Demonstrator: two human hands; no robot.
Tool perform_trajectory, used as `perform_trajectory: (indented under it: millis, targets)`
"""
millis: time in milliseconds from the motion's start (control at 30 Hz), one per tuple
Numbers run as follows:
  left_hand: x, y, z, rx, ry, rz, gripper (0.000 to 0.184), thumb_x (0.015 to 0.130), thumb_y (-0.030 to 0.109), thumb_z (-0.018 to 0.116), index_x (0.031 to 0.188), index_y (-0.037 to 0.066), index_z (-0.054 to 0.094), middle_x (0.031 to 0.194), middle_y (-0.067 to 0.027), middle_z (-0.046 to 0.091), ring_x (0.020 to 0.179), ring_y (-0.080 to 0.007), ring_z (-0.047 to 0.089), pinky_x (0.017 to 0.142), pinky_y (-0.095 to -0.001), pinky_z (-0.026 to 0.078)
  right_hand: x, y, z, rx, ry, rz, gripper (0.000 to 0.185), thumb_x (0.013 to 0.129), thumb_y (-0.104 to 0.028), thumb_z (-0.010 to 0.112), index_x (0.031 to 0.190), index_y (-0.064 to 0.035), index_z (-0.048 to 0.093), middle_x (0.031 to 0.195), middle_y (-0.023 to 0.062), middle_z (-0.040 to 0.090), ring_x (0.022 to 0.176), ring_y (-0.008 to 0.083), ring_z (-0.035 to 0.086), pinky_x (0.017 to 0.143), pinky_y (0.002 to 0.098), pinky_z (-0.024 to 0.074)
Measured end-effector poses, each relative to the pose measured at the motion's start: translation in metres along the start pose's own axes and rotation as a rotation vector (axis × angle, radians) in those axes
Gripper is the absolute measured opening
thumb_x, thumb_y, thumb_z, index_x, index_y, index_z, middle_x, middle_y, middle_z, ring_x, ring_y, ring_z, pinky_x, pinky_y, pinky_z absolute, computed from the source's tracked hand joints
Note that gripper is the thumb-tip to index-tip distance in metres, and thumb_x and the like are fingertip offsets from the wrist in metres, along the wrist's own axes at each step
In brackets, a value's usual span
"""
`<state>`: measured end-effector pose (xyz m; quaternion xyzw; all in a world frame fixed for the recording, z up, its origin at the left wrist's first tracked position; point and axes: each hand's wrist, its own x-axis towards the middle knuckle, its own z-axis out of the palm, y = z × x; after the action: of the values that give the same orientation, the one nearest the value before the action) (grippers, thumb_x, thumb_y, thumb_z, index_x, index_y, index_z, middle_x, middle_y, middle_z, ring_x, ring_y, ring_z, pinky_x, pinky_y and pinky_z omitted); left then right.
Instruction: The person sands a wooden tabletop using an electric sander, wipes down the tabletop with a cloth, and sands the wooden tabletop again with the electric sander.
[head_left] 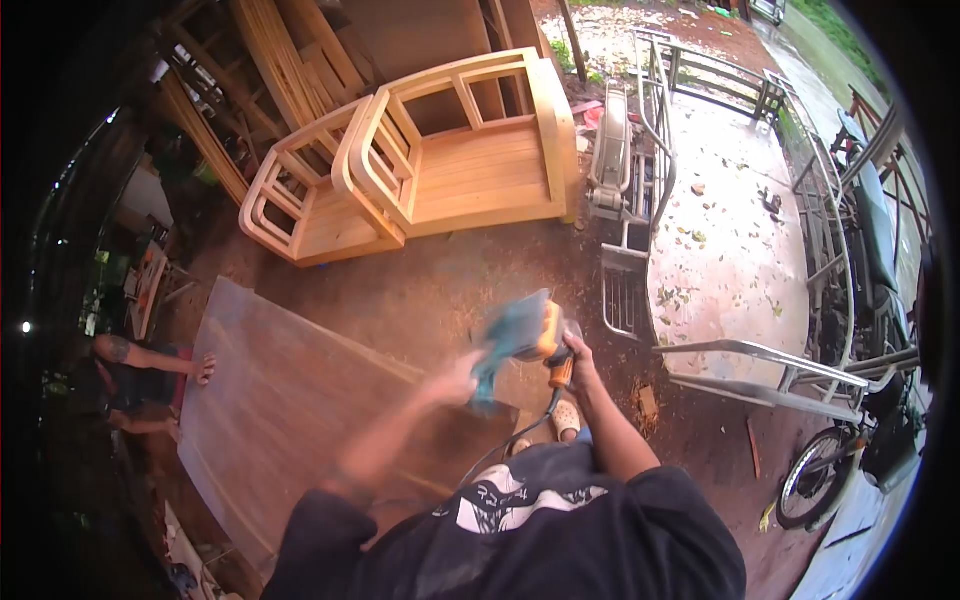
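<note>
My right hand (578,360) is wrapped round the orange and dark handle of a corded power tool (545,335). My left hand (462,378) is blurred by motion and lies against a teal part (497,340) at the tool's left side; its fingers are smeared. A black cord runs from the tool down past my shirt. To the left, below the tool, a large brown wooden panel (310,410) lies tilted in view. At its far left edge another person's hand (204,369) rests flat on the panel.
Light wooden chair frames (470,170) stand ahead, with planks (280,70) behind them. At the right is a metal-railed cart (730,240) with leaves on its bed, near a motorcycle wheel (815,478). Wood shavings (648,405) lie on the floor by my feet.
</note>
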<state>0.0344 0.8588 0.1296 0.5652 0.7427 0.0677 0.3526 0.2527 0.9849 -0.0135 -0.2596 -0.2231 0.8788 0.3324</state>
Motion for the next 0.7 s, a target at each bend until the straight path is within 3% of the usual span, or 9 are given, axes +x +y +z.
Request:
perform_trajectory:
  millis: [67,167,200,367,533,567,633,667,700]
  targets:
    - [0.018,-0.107,0.051,-0.195,0.128,-0.09,0.05,0.08,0.003,0.051,0.13,-0.001,0.056,0.125,-0.0173,0.062,0.119,-0.0281,0.056,0.104,-0.039,0.043,-0.002,-0.013,0.005,-0.23,0.001,-0.075,0.052,0.082,-0.027,0.073,0.125,-0.0092,0.048,0.102,0.008,0.06,0.085,0.0193,0.063,0.064,0.0346,0.0558]
    - [-0.027,-0.045,-0.066,-0.776,0.481,-0.249,0.042,0.088,0.003,0.053,0.131,0.002,0.054,0.121,-0.0125,0.06,0.114,-0.023,0.057,0.102,-0.0368,0.044,-0.02,0.005,-0.006,-0.099,-0.028,0.126,0.052,0.082,-0.023,0.073,0.125,-0.0108,0.046,0.101,0.0068,0.06,0.083,0.0182,0.062,0.068,0.0319,0.054]
    - [-0.023,-0.119,-0.092,-0.6,0.571,-0.094,0.056,0.089,0.011,0.06,0.142,0.002,0.043,0.135,-0.0132,0.051,0.122,-0.0241,0.05,0.106,-0.0338,0.038,-0.014,0.004,-0.004,-0.042,-0.05,0.188,0.05,0.084,-0.023,0.072,0.125,-0.0107,0.047,0.101,0.0062,0.061,0.081,0.0168,0.063,0.067,0.0306,0.0537]
    - [-0.163,0.019,-0.264,-0.612,1.681,0.333,0.032,0.093,0.016,0.059,0.12,-0.001,0.058,0.118,-0.0122,0.058,0.102,-0.0211,0.056,0.091,-0.0354,0.045,-0.012,0.011,-0.006,-0.039,-0.074,0.227,0.038,0.089,-0.029,0.065,0.119,-0.0083,0.053,0.093,0.0036,0.064,0.075,0.0135,0.063,0.064,0.0286,0.0529]
    - [-0.198,0.102,-0.246,1.307,2.317,-0.066,0.036,0.098,0.026,0.054,0.118,-0.004,0.057,0.127,-0.0252,0.054,0.106,-0.0329,0.061,0.093,-0.0451,0.051,-0.006,0.015,-0.001,0.078,-0.068,0.195,0.037,0.09,-0.033,0.063,0.114,-0.0069,0.057,0.089,0.004,0.066,0.071,0.0147,0.065,0.061,0.0304,0.0562]
    - [-0.163,0.084,-0.202,1.326,2.106,-0.062,0.033,0.097,0.023,0.054,0.115,-0.004,0.059,0.122,-0.0225,0.057,0.103,-0.0304,0.062,0.092,-0.0427,0.051,-0.006,0.013,0.005,0.105,-0.047,0.176,0.037,0.09,-0.034,0.063,0.114,-0.0065,0.057,0.089,0.0044,0.066,0.071,0.0155,0.065,0.06,0.0312,0.0573]
    - [-0.063,0.008,-0.068,0.462,0.849,0.174,0.027,0.096,0.017,0.055,0.11,-0.004,0.062,0.112,-0.0169,0.062,0.099,-0.0253,0.063,0.09,-0.0379,0.052,0.01,0.008,0.006,0.122,-0.072,0.15,0.038,0.09,-0.035,0.063,0.114,-0.0062,0.057,0.088,0.0042,0.066,0.07,0.0155,0.065,0.06,0.0314,0.0573]
    - [-0.024,-0.039,-0.005,0.034,0.203,-0.032,0.024,0.095,0.015,0.056,0.108,-0.004,0.064,0.108,-0.0142,0.065,0.097,-0.0228,0.064,0.089,-0.0355,0.052,0.008,0.014,0.004,0.129,-0.074,0.153,0.038,0.09,-0.035,0.063,0.114,-0.0061,0.057,0.088,0.0042,0.066,0.07,0.0156,0.065,0.06,0.0315,0.0573]
    - [-0.036,-0.092,0.052,-0.513,-0.016,-0.124,0.021,0.094,0.012,0.057,0.106,-0.004,0.065,0.103,-0.0114,0.068,0.095,-0.0203,0.065,0.088,-0.033,0.052,0.013,0.017,0.0,0.125,-0.061,0.145,0.037,0.09,-0.033,0.062,0.115,-0.0068,0.056,0.09,0.0054,0.066,0.07,0.0161,0.065,0.06,0.0318,0.0576]
